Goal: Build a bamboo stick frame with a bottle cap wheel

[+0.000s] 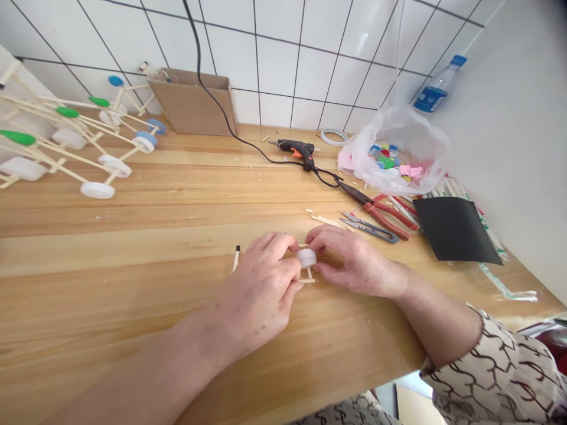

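A white bottle cap point(306, 258) sits on a small frame of thin wooden sticks point(306, 281) at the front middle of the table. My left hand point(270, 277) grips the cap from the left, thumb and forefinger bent around it and hiding much of the frame. From the right, my right hand point(354, 260) closes on the cap's other side, thumb and forefinger at its edge. A stick with a black tip point(236, 257) pokes out left of my left hand.
Behind lie a black glue gun point(297, 150), red-handled pliers point(376, 206) and grey snips point(370, 228). A plastic bag of caps point(394, 156) and a black sheet point(456, 229) are at right. Stick-built cars point(80, 139) and a cardboard box point(192, 103) stand at left.
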The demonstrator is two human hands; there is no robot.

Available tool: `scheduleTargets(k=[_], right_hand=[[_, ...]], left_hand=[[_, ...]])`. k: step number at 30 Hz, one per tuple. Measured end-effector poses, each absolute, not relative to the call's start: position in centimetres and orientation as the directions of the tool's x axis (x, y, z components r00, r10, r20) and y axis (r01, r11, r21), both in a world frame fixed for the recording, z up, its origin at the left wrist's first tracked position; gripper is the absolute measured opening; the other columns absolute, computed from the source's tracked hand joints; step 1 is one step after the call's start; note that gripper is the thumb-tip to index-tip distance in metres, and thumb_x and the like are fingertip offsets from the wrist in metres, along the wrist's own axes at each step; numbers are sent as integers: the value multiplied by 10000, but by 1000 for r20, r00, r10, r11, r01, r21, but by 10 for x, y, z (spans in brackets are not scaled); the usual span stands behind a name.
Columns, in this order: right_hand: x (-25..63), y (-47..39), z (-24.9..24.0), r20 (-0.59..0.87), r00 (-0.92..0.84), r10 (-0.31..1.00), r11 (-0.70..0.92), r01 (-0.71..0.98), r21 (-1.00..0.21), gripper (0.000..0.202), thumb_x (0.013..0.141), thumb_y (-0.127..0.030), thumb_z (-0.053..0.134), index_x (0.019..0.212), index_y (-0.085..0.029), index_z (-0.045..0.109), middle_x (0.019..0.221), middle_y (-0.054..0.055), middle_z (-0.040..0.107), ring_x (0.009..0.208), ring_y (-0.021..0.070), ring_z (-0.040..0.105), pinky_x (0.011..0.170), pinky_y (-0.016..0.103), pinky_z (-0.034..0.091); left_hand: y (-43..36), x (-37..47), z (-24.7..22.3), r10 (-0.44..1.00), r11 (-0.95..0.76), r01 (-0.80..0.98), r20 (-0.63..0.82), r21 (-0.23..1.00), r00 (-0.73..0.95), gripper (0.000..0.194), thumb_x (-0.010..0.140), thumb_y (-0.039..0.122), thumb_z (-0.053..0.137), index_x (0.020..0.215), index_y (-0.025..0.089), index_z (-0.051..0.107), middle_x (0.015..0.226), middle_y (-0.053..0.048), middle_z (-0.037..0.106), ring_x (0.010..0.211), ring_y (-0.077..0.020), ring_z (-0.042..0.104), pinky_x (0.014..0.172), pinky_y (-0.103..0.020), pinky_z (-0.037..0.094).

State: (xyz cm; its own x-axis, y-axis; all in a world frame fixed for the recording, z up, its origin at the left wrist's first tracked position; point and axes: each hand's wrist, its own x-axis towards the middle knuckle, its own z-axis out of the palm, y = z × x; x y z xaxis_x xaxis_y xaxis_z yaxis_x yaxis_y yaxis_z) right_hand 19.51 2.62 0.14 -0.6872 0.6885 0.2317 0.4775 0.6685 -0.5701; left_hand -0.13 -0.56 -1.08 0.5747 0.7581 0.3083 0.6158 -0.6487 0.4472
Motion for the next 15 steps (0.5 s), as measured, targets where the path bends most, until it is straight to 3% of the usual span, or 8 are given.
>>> scheduleTargets(k=[7,15], right_hand=[[195,26,2,218,-682,698,653,481,-585,149,746,-55,535,850,-160,542,936,96,631,840,187,602,769,344,506],[195,26,1,225,-682,696,653,471,-592,137,756,-64,543,849,-165,539,922,86,629,831,182,596,761,343,508]], left_hand=[[-6,-2,-15,759,-649,626,318,433,567,143,798,80,528,689,162,570,1129,-125,535,1081,-285,493,901,-478,443],[-4,-1,-18,754,-654,613,310,443,580,133,813,102,538,704,175,559,1082,-107,583,1035,-271,532,887,-467,442]])
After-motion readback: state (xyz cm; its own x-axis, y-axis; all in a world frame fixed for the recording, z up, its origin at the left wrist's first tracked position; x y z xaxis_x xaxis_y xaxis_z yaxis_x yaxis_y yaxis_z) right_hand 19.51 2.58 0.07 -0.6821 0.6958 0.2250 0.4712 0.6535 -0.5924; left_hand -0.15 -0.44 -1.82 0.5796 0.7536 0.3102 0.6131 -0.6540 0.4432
